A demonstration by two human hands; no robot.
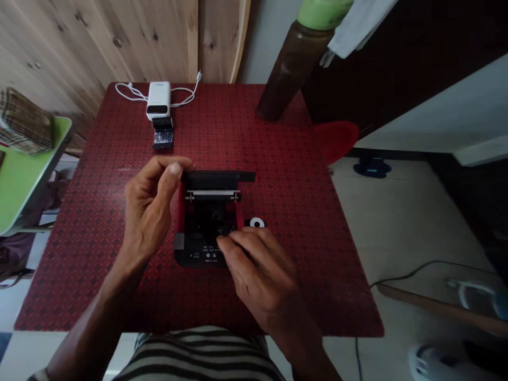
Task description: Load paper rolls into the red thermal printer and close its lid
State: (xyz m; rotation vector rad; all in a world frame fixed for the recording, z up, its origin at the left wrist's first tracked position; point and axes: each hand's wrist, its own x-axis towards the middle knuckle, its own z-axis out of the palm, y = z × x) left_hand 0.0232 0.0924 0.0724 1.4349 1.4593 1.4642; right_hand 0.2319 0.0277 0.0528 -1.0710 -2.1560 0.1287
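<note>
1. Square table (301, 222) fills centre of frame: glossy red cover, embossed diamond pattern. Pale knotty wood panelling (95, 37) at upper left; green-topped table (27, 174) at left edge; dark brown bottle with green top (293, 66) stands at upper right of the red surface.
2. Compact black printer (206, 248) at table centre, lid raised, red inner walls, metal bar across its open well.
3. Left hand (151, 211): fingers curled, thumb close to them at the lid's left end; cannot tell whether pinching.
4. Right hand (262, 270): fingers lightly spread, lying across the printer's front.
5. White power bank (159, 99) at upper left of table, white cable (133, 92) looped around it; black rectangular piece (162, 132) just below.
6. Small white roll (257, 223) with black core, touching the printer's right side.
</note>
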